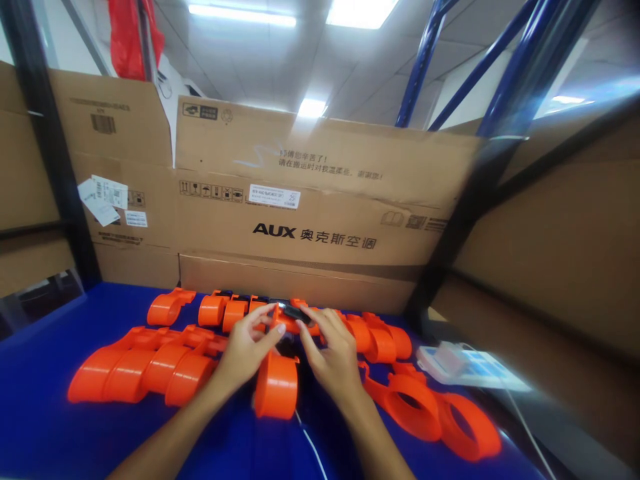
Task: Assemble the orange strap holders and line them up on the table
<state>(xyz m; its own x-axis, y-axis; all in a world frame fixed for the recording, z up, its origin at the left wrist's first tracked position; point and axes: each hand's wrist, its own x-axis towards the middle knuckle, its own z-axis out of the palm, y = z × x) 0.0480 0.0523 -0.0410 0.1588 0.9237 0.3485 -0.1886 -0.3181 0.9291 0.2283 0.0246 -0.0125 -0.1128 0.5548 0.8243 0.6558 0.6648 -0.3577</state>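
Above the middle of the blue tabletop (45, 433), my left hand (249, 343) pinches an orange plastic piece (285, 321) between thumb and fingers. My right hand (334, 353) grips the end of a short black part (296, 312), which lies along the top of that orange piece. Just below the hands stands an orange plastic ring (278, 387); whether it joins the held piece is hidden. Behind the hands runs a row of orange rings with tabs (213, 310), some bearing dark parts.
Several orange rings (125, 373) lie together at left, and more rings (467, 427) at right. A white power strip (470, 367) and a white cable (313, 443) lie on the right half. Cardboard (320, 220) walls the back, between dark posts (463, 200).
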